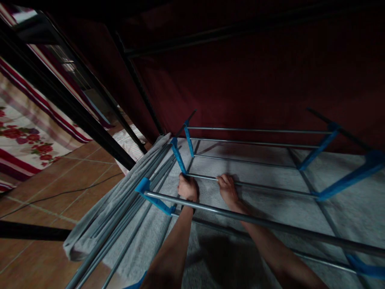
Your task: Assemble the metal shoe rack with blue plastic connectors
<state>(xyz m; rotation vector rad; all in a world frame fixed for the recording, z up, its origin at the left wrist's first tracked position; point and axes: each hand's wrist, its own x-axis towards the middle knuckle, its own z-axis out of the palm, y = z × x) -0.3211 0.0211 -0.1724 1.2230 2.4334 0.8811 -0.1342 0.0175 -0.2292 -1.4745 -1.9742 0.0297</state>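
Folding-type rack (255, 163), one, of metal rods and blue plastic brackets, set on a grey blanket (258, 166) and stretching from the middle to the right edge of the view. Left hand (187, 188): closed at the left end of an inner rod (270, 188), at the foot of a blue bracket (179, 158); its exact hold on the joint cannot be told; dark band (188, 206) at the wrist. Right hand (227, 188): fingers curled over the same rod, a little to the right of the left hand, the two apart. Thicker front rod (222, 212), one, crossing above both forearms, its left end seated in a blue corner piece (143, 186). Further blue bracket (349, 178), slanting, at the right. Grey tubes (120, 208), several, side by side along the blanket's left part. Dark red cloth (255, 88), hanging behind the rack. Black posts (60, 94), slanting, at the left. Brown tiled floor (78, 176), with a thin dark cable (69, 193) across it. Curtain (33, 138), striped and flowered, far left. Pale striped cloth (128, 144), near the posts.
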